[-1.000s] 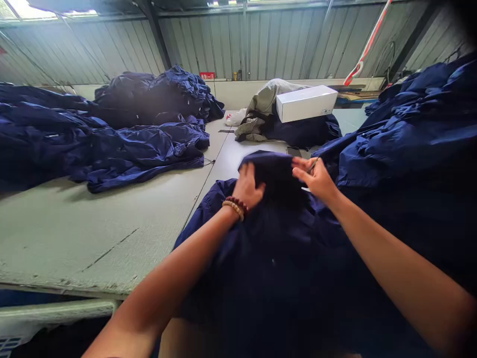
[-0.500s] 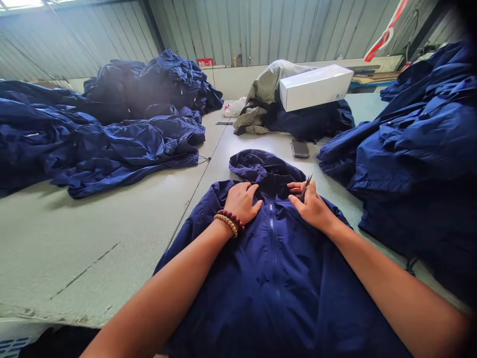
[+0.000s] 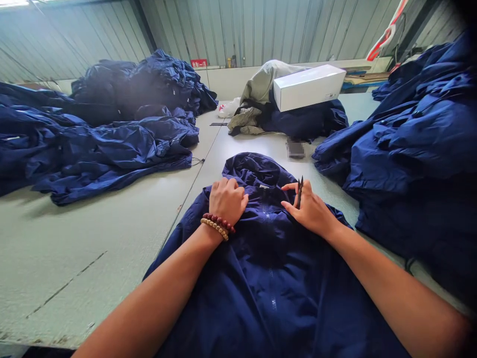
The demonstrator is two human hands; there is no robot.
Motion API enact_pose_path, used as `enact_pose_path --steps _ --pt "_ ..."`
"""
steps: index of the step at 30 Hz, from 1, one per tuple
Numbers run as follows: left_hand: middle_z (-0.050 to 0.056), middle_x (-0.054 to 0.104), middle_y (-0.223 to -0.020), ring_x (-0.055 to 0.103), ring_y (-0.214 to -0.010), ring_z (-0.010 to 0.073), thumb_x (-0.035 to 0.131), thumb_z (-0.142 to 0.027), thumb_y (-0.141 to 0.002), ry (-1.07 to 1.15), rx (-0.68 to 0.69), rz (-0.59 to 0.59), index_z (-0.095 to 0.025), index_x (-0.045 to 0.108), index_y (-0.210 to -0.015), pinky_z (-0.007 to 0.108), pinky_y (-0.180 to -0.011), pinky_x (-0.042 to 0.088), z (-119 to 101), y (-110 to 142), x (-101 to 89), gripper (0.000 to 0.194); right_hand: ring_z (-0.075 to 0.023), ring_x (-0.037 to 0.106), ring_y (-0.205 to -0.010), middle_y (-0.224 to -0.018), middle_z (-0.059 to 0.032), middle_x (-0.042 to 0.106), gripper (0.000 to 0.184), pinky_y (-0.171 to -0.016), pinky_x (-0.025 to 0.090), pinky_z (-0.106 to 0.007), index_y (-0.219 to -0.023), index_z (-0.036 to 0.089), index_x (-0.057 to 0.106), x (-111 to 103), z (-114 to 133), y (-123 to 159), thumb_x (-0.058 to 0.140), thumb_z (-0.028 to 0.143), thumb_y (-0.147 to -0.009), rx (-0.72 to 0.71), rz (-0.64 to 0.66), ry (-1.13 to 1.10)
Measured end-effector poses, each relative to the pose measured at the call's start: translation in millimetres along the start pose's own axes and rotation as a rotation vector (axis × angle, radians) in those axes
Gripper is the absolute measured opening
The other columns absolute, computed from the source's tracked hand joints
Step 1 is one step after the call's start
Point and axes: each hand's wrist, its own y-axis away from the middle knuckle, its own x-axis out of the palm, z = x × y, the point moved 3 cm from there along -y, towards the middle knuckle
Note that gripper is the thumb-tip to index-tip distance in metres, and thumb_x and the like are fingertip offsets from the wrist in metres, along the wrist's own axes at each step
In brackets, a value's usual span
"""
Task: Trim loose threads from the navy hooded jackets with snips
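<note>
A navy hooded jacket [image 3: 253, 278] lies front up on the table before me, its zip running down the middle and its hood [image 3: 248, 163] spread at the far end. My left hand [image 3: 226, 201], with two bead bracelets on the wrist, is closed on the cloth beside the collar, fingers curled. In my right hand [image 3: 313, 211] is a pair of dark thread snips [image 3: 300, 191], tips pointing up and away. The thumb and forefinger of that hand reach toward the other side of the collar. A small pale label [image 3: 264, 187] shows inside the neck.
Navy garments are heaped on the left [image 3: 122, 144] and piled high on the right [image 3: 410, 149]. A white box [image 3: 309, 87] rests on dark and grey cloth at the back. A dark, blurred-out flat object [image 3: 295, 148] lies on the white table [image 3: 112, 223].
The raised navy cloth has come down, and the jacket now lies flatter with its hood spread. My left hand has shifted left and curled its fingers; the right still holds the snips.
</note>
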Motion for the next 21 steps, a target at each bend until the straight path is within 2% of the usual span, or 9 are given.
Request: enact_pose_path --steps 1,4,5,7,10,15,17,19,21 --pt "0.015 0.074 -0.122 0.062 -0.124 0.0379 0.069 -0.031 -0.099 0.044 0.053 -0.015 -0.020 0.080 -0.108 0.057 -0.108 0.049 -2.4 -0.1 0.7 0.018 -0.0233 0.069 -0.069 -0.094 -0.0020 0.070 0.049 -0.079 0.060 -0.045 -0.134 0.025 0.048 -1.0 2.3 0.6 0.069 0.045 -0.094 -0.009 0.006 0.001" --pt "0.015 0.057 -0.161 0.047 -0.153 0.0329 0.069 -0.021 -0.096 0.158 0.217 0.048 -0.018 0.059 -0.152 0.051 -0.126 0.041 -8.2 0.6 11.4 0.057 -0.0229 0.070 -0.070 -0.092 -0.0008 0.068 0.063 -0.079 0.061 -0.043 -0.143 0.025 0.048 -1.7 7.4 1.5 0.076 0.045 -0.090 -0.031 0.044 -0.003" --pt "0.015 0.052 -0.167 0.043 -0.158 0.0312 0.066 -0.020 -0.097 0.181 0.255 0.099 -0.017 0.052 -0.159 0.050 -0.131 0.036 -8.9 1.0 17.2 0.064 -0.0227 0.070 -0.070 -0.093 -0.0009 0.069 0.065 -0.079 0.061 -0.042 -0.143 0.025 0.048 -1.2 8.4 1.5 0.078 0.045 -0.089 -0.036 0.065 -0.003" --pt "0.015 0.051 -0.168 0.043 -0.159 0.0300 0.059 -0.019 -0.099 0.205 0.284 0.186 -0.016 0.048 -0.162 0.052 -0.135 0.030 -8.0 1.5 27.8 0.064 -0.0224 0.070 -0.069 -0.098 -0.0025 0.070 0.067 -0.077 0.061 -0.041 -0.142 0.025 0.048 -0.2 9.6 1.3 0.081 0.044 -0.087 -0.033 0.096 -0.002" --pt "0.016 0.063 -0.154 0.056 -0.145 0.0309 0.059 -0.021 -0.100 0.215 0.289 0.202 -0.016 0.054 -0.158 0.053 -0.132 0.034 -6.0 1.5 33.0 0.058 -0.0219 0.070 -0.067 -0.102 -0.0042 0.071 0.061 -0.075 0.059 -0.041 -0.134 0.024 0.051 -0.3 10.1 0.9 0.082 0.043 -0.086 -0.014 0.096 0.009" --pt "0.013 0.070 -0.131 0.061 -0.124 0.0308 0.071 -0.019 -0.094 0.200 0.306 0.092 -0.016 0.061 -0.149 0.049 -0.119 0.046 -9.4 0.2 17.6 0.055 -0.0220 0.071 -0.070 -0.097 -0.0021 0.074 0.036 -0.075 0.057 -0.039 -0.117 0.027 0.053 -4.5 13.0 2.9 0.075 0.045 -0.095 -0.039 0.027 -0.005" --pt "0.010 0.073 -0.121 0.062 -0.118 0.0291 0.073 -0.026 -0.097 0.243 0.321 0.052 -0.020 0.071 -0.135 0.048 -0.116 0.048 -11.3 -0.8 10.4 0.038 -0.0211 0.069 -0.070 -0.100 -0.0025 0.076 0.034 -0.074 0.055 -0.038 -0.111 0.028 0.050 -7.8 15.1 4.3 0.072 0.051 -0.098 -0.052 -0.020 -0.034" --pt "0.007 0.075 -0.113 0.063 -0.111 0.0263 0.069 -0.038 -0.104 0.312 0.358 0.040 -0.023 0.079 -0.112 0.045 -0.112 0.048 -13.4 -1.9 5.6 0.019 -0.0201 0.067 -0.068 -0.099 -0.0029 0.076 0.034 -0.072 0.052 -0.037 -0.105 0.028 0.047 -11.5 17.0 5.4 0.068 0.055 -0.101 -0.050 -0.076 -0.050" --pt "0.006 0.078 -0.107 0.065 -0.107 0.0244 0.063 -0.046 -0.108 0.366 0.395 0.059 -0.023 0.079 -0.095 0.042 -0.108 0.049 -15.3 -2.7 3.9 0.031 -0.0202 0.064 -0.066 -0.089 -0.0017 0.073 0.035 -0.070 0.050 -0.036 -0.099 0.028 0.044 -13.8 18.2 5.7 0.064 0.056 -0.103 -0.036 -0.107 -0.047"
